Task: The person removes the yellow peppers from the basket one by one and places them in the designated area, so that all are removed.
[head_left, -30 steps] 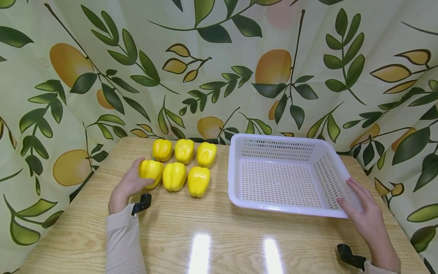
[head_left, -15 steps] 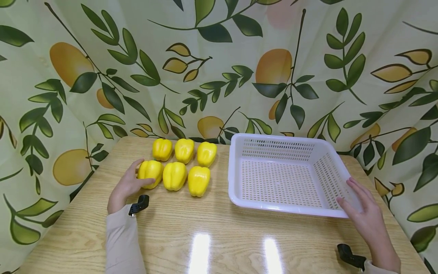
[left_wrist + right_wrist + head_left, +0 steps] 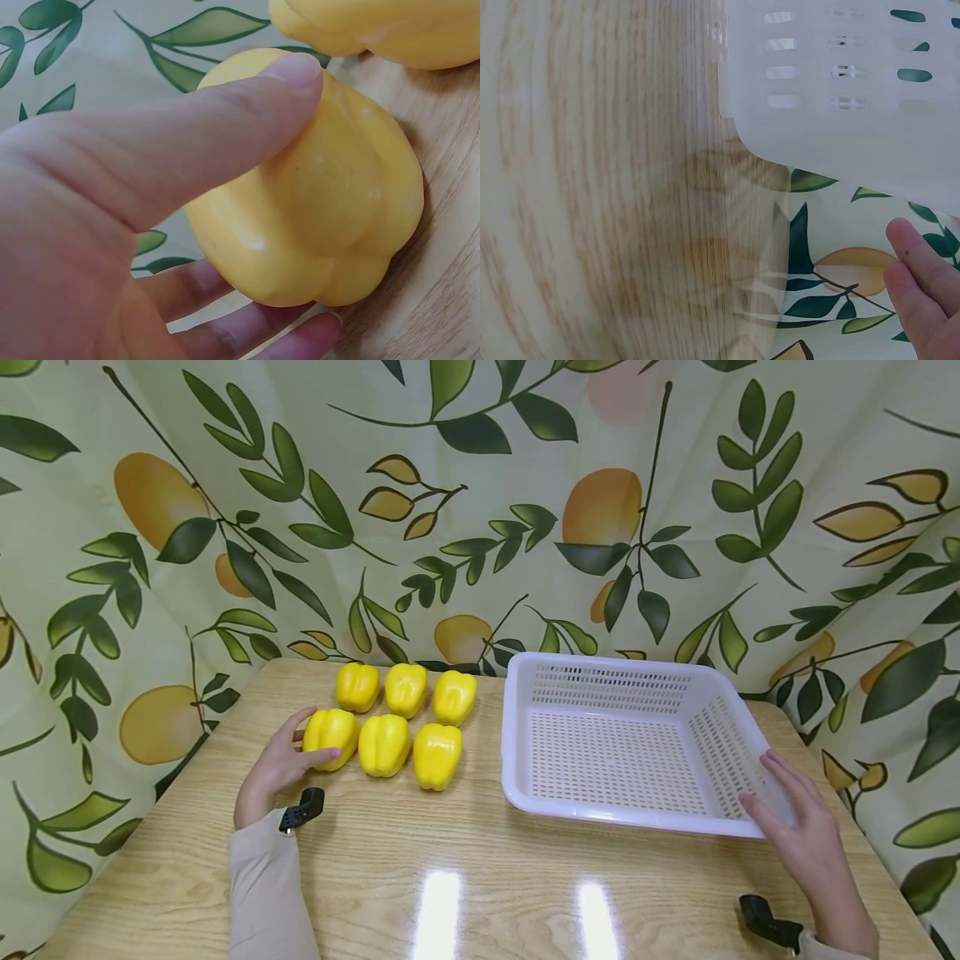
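Wood-grain tabletop (image 3: 465, 860) fills the near ground, glossy with two light glares at six o'clock, and a leaf-and-fruit printed curtain (image 3: 480, 510) wraps round the back and sides. Nearest on the right, the right hand (image 3: 798, 831) lies with straight, relaxed fingers against the near right corner of the white perforated basket (image 3: 525, 793), steadying it at about four o'clock, nothing gripped. Over at eight o'clock the left hand (image 3: 279, 766) cups the front-left yellow pepper (image 3: 331, 737); the left wrist view shows it plainly, thumb (image 3: 225, 127) pressed across the top, fingers curled beneath, the pepper sitting on the wood at the left end of the near row. Beside it at three o'clock sit the middle pepper (image 3: 385, 744) and the front-right pepper (image 3: 437, 755), packed close, and beyond them at twelve o'clock the back row of three peppers (image 3: 406, 688). To my eye the grasp looks secure but low: the smooth skin may slip, so a firmer wrap round the widest part would serve well, and a straight lift upward would avoid nudging the neighbour touching it. The basket stands empty well to the right, open side up, held ready by the flat hand.
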Action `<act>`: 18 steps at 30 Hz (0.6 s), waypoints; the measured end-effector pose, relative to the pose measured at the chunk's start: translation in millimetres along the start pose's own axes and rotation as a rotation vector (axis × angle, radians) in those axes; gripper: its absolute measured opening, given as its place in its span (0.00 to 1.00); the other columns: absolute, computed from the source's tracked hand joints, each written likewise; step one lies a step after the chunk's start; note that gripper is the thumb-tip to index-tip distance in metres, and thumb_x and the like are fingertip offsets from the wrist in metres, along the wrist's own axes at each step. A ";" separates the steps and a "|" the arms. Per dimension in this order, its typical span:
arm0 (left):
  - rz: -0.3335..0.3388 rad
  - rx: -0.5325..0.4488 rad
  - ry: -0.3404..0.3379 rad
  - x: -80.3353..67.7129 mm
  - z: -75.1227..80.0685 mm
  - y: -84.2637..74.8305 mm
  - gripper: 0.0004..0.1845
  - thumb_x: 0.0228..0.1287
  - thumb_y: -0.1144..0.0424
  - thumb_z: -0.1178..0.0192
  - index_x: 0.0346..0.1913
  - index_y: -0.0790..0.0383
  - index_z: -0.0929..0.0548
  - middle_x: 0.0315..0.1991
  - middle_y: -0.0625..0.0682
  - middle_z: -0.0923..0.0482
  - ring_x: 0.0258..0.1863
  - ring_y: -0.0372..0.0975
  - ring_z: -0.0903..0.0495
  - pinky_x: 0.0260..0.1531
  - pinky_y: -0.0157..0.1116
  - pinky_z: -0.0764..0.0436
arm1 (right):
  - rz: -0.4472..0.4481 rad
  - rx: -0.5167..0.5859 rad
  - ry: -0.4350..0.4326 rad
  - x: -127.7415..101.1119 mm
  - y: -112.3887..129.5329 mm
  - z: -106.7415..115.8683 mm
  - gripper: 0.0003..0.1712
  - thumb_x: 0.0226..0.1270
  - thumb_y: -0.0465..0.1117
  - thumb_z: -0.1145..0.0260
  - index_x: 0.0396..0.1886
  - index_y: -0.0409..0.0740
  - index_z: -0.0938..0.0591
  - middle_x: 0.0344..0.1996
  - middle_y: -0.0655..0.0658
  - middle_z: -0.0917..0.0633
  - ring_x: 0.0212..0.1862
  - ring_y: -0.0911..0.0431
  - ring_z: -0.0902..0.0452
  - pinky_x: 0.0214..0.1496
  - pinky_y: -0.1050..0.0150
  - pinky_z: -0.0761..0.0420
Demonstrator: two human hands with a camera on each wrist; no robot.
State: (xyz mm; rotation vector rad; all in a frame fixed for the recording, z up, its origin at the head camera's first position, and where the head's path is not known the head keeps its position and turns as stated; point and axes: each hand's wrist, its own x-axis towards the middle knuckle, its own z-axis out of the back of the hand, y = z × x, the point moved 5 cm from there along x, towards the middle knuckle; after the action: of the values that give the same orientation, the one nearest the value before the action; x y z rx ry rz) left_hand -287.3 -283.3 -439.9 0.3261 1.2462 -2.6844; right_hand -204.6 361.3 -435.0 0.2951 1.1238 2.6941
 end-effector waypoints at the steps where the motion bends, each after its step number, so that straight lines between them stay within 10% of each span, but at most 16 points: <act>1: 0.001 0.000 0.000 0.3 -0.3 0.1 0.53 0.64 0.49 0.35 0.80 0.55 0.59 0.72 0.78 0.49 0.68 0.68 0.43 0.65 0.65 0.39 | 0.000 0.000 0.001 0.1 -0.5 0.1 0.42 0.73 0.50 0.42 0.80 0.47 0.47 0.81 0.42 0.54 0.78 0.30 0.60 0.65 0.22 0.47; 18: 0.002 0.013 0.005 1.1 -1.1 -2.5 0.55 0.63 0.43 0.36 0.80 0.56 0.61 0.73 0.77 0.49 0.69 0.68 0.43 0.66 0.65 0.41 | 0.006 0.016 -0.015 0.0 -1.1 0.0 0.41 0.73 0.50 0.41 0.79 0.48 0.46 0.81 0.51 0.55 0.78 0.31 0.58 0.66 0.23 0.47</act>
State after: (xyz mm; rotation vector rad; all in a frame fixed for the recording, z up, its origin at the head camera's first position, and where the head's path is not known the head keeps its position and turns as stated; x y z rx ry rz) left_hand -288.8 -280.9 -439.1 0.3360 1.2290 -2.6927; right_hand -204.6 362.1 -435.8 0.3214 1.1420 2.6851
